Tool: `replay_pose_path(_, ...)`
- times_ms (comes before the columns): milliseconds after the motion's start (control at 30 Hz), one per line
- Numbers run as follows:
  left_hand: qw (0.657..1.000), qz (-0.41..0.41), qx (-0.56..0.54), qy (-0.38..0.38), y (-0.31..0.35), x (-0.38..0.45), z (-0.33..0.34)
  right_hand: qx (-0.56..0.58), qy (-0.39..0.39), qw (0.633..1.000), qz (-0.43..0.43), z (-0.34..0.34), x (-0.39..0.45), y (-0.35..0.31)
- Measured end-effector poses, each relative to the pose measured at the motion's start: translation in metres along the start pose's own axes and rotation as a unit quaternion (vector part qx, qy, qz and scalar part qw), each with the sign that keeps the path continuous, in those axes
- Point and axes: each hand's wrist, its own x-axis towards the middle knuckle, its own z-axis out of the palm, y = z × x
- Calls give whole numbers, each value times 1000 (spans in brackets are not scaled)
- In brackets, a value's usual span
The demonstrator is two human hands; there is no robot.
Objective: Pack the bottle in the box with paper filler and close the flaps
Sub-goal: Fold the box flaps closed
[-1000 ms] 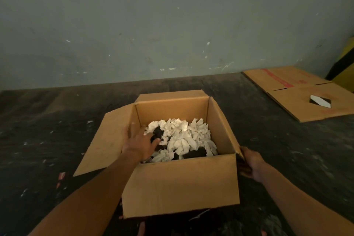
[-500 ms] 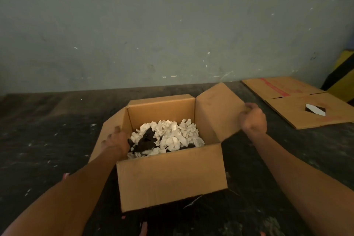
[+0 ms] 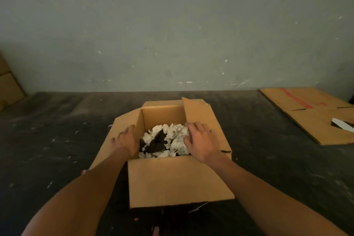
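While the right hand (image 3: 201,141) presses flat and open on the right flap (image 3: 206,120), the left hand (image 3: 125,141), fingers spread, holds the left flap (image 3: 122,126). The bottle (image 3: 155,142) lies dark amid white paper filler (image 3: 177,137) inside the box (image 3: 180,180). Folding both side flaps level probably works best.

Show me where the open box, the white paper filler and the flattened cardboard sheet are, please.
Open box (image 3: 180,182), head camera view, on its near front wall.
White paper filler (image 3: 177,133), head camera view, on the crumpled pieces inside the box.
Flattened cardboard sheet (image 3: 310,120), head camera view, on its bare top face at right.
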Motion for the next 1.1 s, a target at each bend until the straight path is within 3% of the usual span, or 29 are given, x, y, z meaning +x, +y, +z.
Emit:
replay_pose_path(133, 997, -54, -62, 11, -29, -3, 0, -48, -104, 993, 4, 37, -2, -3)
replay_pose_path(200, 988, -129, -88, 3, -48, -6, 3, -55, -135, 989, 19, 44, 0, -5)
replay_pose_path(333, 921, -298, -250, -33, -74, -11, 5, -60, -156, 986, 26, 42, 6, -6)
replay_pose_path(400, 885, -314, -342, -24, -79, -13, -2, -58, -164, 984, 29, 43, 10, -7)
replay_pose_path(533, 892, -295, -332, 85, -85, -8, -28, -55, -169, 983, 38, 46, 14, -13)
replay_pose_path(700, 884, -180, -356, 242, -60, -11, -75, -68, -165, 983, 39, 49, 14, -12)
replay_pose_path(833, 887, -4, -384, 256, -19, -19, -94, -57, -173, 983, 39, 47, 13, -12)
replay_pose_path(933, 894, 94, -396, 188, 19, -31, -97, -49, -168, 984, 38, 45, 11, -12)
replay_pose_path(1033, 920, 155, -357, 48, 41, -36, -84, -44, -159, 986, 27, 43, 8, -13)
replay_pose_path(1100, 942, 188, -269, -65, 45, -35, -68, -39, -153, 987, -4, 42, 6, -9)
